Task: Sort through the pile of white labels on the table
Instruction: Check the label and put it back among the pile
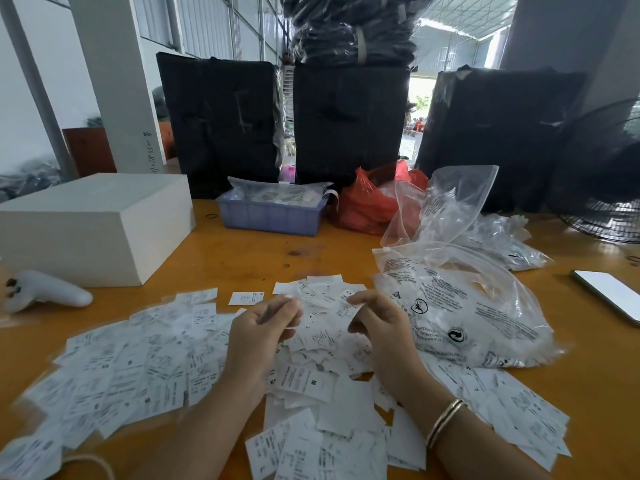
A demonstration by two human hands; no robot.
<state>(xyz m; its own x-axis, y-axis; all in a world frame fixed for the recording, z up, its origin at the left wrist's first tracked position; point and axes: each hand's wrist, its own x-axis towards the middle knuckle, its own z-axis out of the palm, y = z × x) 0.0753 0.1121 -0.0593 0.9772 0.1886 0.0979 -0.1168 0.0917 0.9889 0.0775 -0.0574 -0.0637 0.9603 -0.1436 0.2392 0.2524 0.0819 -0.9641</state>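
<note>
A wide pile of small white printed labels covers the near half of the orange table, with size letters such as S, M and XS on some of them. Both hands hover over the middle of the pile with curled fingers. My left hand pinches a small white label at its fingertips. My right hand, with a gold bangle on the wrist, pinches the edge of another label between thumb and forefinger. The two hands are a short gap apart. One label lies alone just beyond the pile.
A white box and a white handheld controller sit at the left. A blue basket, a red bag and printed clear plastic bags lie behind and to the right. A phone and a fan are at the far right. Black wrapped bundles stand along the back.
</note>
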